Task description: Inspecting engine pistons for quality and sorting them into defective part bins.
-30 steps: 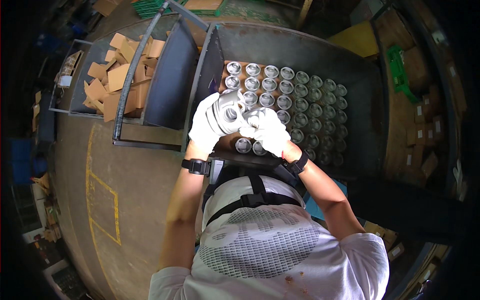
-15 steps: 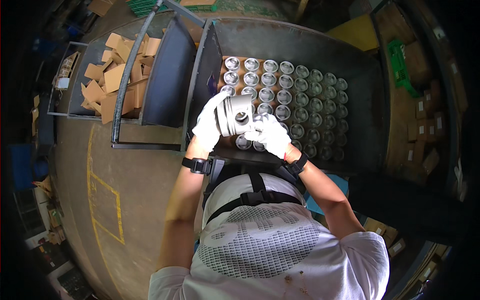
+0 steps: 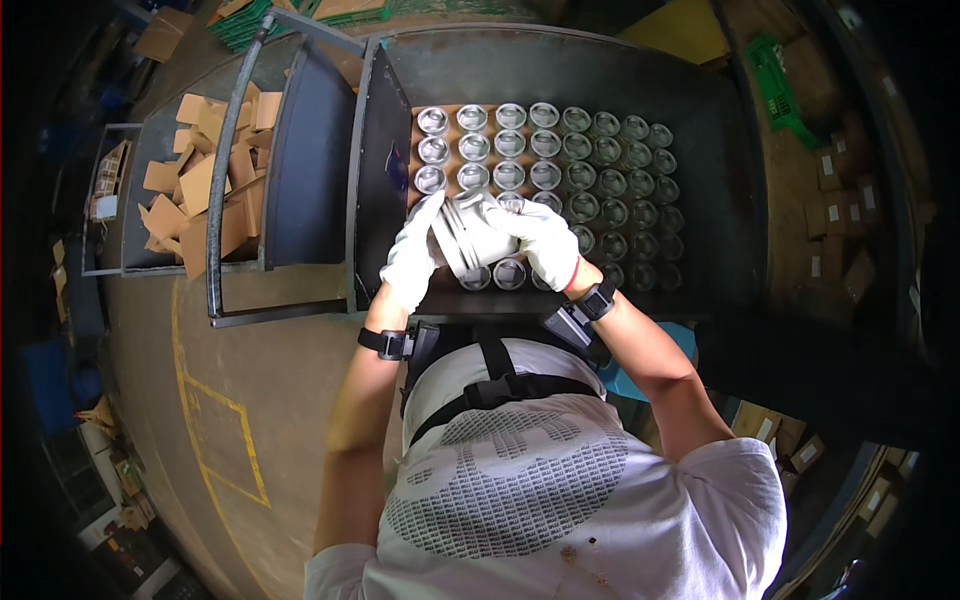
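Observation:
Between my two white-gloved hands is a silver metal piston, tilted on its side above a bin. My left hand grips its grooved crown end. On the other side, my right hand is closed around the skirt end. Below, several rows of like pistons stand upright on a brown cardboard sheet in the dark metal bin. My hands and the held piston hide part of the nearer rows.
A metal cart with a tubular handle adjoins the bin's left side, holding torn cardboard pieces. Green crates and small cartons line the right. Yellow lines mark the floor at left.
The piston has turned in my hands, its pin hole no longer facing up to view. My right hand has shifted from its lower edge to wrap round the skirt. The view has moved slightly.

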`<state>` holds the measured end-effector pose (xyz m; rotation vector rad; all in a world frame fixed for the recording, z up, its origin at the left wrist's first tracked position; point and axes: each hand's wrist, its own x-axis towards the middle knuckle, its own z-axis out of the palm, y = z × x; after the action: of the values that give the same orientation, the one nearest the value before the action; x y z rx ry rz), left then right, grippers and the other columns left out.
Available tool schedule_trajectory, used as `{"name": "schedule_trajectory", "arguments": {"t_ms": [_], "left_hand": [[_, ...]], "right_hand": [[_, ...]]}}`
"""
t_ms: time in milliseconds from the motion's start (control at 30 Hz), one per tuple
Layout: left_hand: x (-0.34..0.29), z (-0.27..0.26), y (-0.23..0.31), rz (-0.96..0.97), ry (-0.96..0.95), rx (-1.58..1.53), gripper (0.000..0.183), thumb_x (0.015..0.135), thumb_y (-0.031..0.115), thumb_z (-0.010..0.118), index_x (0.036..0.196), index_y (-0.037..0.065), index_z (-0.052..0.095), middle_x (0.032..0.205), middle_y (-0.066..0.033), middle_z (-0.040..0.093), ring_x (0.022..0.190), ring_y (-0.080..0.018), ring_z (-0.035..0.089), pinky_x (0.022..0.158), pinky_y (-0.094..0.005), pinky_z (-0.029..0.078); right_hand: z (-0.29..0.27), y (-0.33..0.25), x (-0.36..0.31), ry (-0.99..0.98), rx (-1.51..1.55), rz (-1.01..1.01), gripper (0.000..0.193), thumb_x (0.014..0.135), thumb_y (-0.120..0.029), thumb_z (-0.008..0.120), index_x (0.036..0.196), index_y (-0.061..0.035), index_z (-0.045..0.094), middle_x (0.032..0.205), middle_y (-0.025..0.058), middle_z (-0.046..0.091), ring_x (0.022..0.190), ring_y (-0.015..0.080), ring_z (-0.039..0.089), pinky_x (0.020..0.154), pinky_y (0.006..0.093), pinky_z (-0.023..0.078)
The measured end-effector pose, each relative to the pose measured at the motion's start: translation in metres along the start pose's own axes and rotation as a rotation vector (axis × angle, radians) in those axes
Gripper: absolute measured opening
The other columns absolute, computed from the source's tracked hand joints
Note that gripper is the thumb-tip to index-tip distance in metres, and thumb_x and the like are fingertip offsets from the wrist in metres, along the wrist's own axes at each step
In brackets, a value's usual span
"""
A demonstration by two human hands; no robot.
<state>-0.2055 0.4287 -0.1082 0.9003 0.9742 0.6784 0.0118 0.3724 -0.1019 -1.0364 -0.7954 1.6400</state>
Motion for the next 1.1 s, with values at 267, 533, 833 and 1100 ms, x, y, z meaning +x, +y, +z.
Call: {"name": "schedule_trajectory", "arguments": {"t_ms": [267,533,833,1100], "left_hand": [[-0.014,0.013,0.005,0.077,-0.033,-0.112,0.045,0.101,0.030,0.054,0.142,0.011,0.049,0.133,-0.0068,0.058,0.126,-0.0208,0.055,0.103,-0.0386,0.048],[-0.016,0.015,0.011,-0.034,-0.046,-0.169,0.057,0.093,0.019,0.065,0.146,0.016,0.043,0.132,-0.0103,0.056,0.116,-0.0261,0.061,0.086,-0.0438,0.058],[-0.015,0.021,0.019,-0.341,0.037,-0.500,0.045,0.092,0.038,0.060,0.125,0.007,0.058,0.113,-0.0141,0.068,0.094,-0.0307,0.071,0.069,-0.0488,0.064],[-0.010,0.010,-0.006,0.057,-0.275,-0.339,0.085,0.067,0.031,0.089,0.136,0.008,0.047,0.122,-0.0069,0.065,0.114,-0.0218,0.062,0.099,-0.0422,0.051]], "right_hand": [[-0.004,-0.004,-0.005,0.002,0.098,-0.008,0.023,0.097,-0.020,0.060,0.110,-0.0034,0.070,0.103,0.0017,0.069,0.091,0.0081,0.063,0.078,0.0246,0.050],[0.021,-0.050,0.003,0.141,0.047,0.166,0.025,0.097,-0.027,0.065,0.098,-0.0039,0.073,0.087,-0.0009,0.068,0.078,0.0086,0.061,0.073,0.0262,0.050],[-0.004,-0.027,0.008,0.088,-0.416,0.054,0.035,0.096,-0.040,0.063,0.105,-0.0061,0.069,0.079,-0.0010,0.063,0.067,0.0052,0.051,0.061,0.0245,0.041],[0.004,-0.020,-0.012,-0.078,-0.441,-0.088,0.045,0.100,-0.042,0.055,0.114,-0.0008,0.068,0.093,0.0117,0.070,0.079,0.0155,0.062,0.076,0.0306,0.049]]}}
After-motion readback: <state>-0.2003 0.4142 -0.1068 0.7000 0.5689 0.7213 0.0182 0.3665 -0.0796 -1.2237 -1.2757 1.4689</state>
